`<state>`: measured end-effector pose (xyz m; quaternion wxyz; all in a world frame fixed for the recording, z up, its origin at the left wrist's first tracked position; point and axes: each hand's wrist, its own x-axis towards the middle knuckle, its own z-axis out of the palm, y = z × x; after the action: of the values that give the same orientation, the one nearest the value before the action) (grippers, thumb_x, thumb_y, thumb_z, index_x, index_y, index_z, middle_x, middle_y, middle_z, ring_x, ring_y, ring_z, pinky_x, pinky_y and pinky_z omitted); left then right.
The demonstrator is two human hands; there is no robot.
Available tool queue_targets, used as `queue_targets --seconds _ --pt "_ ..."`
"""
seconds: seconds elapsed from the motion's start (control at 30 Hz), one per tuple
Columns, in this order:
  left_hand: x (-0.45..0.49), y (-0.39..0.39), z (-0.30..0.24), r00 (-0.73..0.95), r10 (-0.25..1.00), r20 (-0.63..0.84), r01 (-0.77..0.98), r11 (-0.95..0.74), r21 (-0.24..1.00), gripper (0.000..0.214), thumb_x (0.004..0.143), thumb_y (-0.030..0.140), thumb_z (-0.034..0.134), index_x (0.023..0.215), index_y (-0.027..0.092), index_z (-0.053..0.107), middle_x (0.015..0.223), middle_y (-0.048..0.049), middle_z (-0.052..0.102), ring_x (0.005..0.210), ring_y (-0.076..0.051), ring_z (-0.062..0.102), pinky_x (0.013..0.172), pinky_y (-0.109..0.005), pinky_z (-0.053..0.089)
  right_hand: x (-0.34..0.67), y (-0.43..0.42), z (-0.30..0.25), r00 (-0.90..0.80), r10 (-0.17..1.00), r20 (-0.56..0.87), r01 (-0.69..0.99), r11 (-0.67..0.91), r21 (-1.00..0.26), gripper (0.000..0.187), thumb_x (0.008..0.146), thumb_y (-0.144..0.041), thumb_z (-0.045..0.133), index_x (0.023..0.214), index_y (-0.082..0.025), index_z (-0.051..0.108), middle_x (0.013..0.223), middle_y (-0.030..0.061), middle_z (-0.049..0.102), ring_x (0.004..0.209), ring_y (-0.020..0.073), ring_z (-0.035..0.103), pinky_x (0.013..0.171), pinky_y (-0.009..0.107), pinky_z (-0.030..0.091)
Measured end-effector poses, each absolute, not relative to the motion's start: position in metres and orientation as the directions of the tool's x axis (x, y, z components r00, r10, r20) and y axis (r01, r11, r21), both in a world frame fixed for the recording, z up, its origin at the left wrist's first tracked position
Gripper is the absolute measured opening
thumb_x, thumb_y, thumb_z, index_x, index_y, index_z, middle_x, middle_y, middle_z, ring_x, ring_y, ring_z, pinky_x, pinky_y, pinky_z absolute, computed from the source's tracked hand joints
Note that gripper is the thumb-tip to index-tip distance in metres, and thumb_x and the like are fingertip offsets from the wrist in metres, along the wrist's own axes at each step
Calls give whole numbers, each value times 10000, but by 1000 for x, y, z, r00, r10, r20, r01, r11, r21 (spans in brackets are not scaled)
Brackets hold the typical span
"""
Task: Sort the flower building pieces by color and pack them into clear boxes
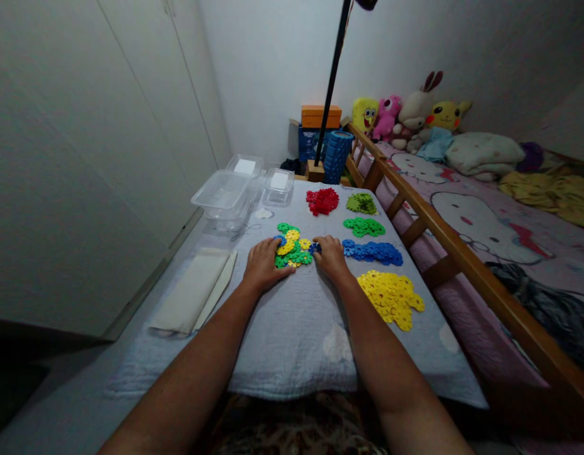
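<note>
Head view: a table [292,354] under a grey-blue cloth, seen from its near edge, with two bare forearms reaching in over that edge.
Left hand [262,262]: spread wide, thumb apart from the fingers, resting against the left side of the mixed pile; whether it grips a piece I cannot tell.
Right hand [330,258]: fingers curled and narrow, tips at some dark blue pieces [314,248] just right of the mixed pile; a firm pinch cannot be made out.
Mixed pile [294,251]: green, yellow and blue flower-shaped discs, overlapping, around the middle of the table between the hands.
Red heap [323,201]: near the far edge, right of the middle.
Lime heap [361,203]: by the far right corner.
Green heap [364,227]: just nearer than the lime one, towards the right edge.
Blue band [377,253]: a long strip of discs running from beside the right hand towards the right edge.
Yellow heap [391,298]: the broadest, near the right edge, beside the right forearm.
Clear tubs [220,191]: grouped at the far left corner.
Beige folded sheet [192,292]: lying along the left edge.
Bed rail [429,230]: wooden, running just beyond the right edge.
</note>
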<state>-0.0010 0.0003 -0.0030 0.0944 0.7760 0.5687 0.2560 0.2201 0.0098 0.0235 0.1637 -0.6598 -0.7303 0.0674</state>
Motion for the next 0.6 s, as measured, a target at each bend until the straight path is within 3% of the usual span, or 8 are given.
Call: queue_targets --seconds 0.17,0.37,0.6 --pt "-1 0 -3 218 931 293 835 -333 439 841 712 557 801 1422 228 494 1450 -147 556 1334 -351 520 1125 -497 402 238 10 36 -37 984 175 876 116 -468 251 887 -139 570 1045 -199 755 1085 97 752 1030 235 639 927 340 443" --pt "-1 2 -4 223 933 281 841 -330 429 841 728 580 779 1439 240 483 1457 -138 547 1343 -346 512 1137 -493 392 304 -5 63 33 987 157 724 85 -685 224 815 -227 610 1002 -195 729 786 11 712 745 178 638 721 284 462" --pt "0 1 -2 220 942 252 853 -311 419 757 792 555 719 1437 239 481 1460 -139 550 1350 -341 509 1136 -491 386 376 -49 77 87 995 38 610 -23 -792 199 733 -297 650 879 -193 735 855 31 748 798 190 663 765 300 501"
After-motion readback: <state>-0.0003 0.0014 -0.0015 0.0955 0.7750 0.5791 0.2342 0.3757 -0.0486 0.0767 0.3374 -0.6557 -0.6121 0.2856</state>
